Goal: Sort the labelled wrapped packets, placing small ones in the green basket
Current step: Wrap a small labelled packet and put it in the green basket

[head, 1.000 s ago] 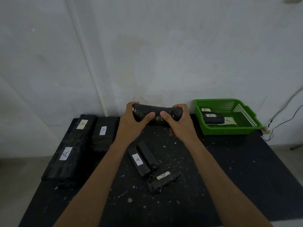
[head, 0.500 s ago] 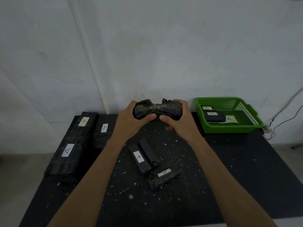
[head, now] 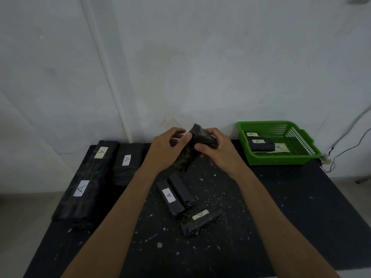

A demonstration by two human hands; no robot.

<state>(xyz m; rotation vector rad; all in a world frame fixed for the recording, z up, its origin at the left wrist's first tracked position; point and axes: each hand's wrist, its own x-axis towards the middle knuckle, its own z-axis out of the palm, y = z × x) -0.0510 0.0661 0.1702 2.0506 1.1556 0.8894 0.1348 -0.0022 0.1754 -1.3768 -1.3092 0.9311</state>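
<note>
Both arms reach out over the black tabletop (head: 281,217), and between them, lifted clear of the surface, sits the held packet (head: 192,151), wrapped in crinkled black film and tilted so one end points up toward the wall and the other down toward the tabletop. The left hand (head: 164,151) is on its left side, thumb pressed against the wrap, the other fingers curled loosely above. The right hand (head: 218,151) closes around the upper right part, thumb on the front face, fingers wrapped behind. No label shows on this packet from here (the side facing the camera is bare film).

Off at the back right, the green basket (head: 301,157) sits on the tabletop by the wall. Inside lie two small black packets, the rear basket packet (head: 252,134) and the front basket packet (head: 263,146), each with a pale label that looks like "A". A white slip (head: 281,147) on the basket floor shows letters ending "AL"; the rest is hidden.

On the left, a long large packet (head: 84,189) carries two white labels, both reading "A". Just beside it a shorter large packet (head: 127,163) is also tagged "A". Near the middle, two small packets lie touching side by side: the labelled small packet (head: 169,197), marked "A", and the plain small packet (head: 181,190). Closer to the camera, a crumpled small packet (head: 200,221) lies at a slant, its yellowish label also an "A".
</note>
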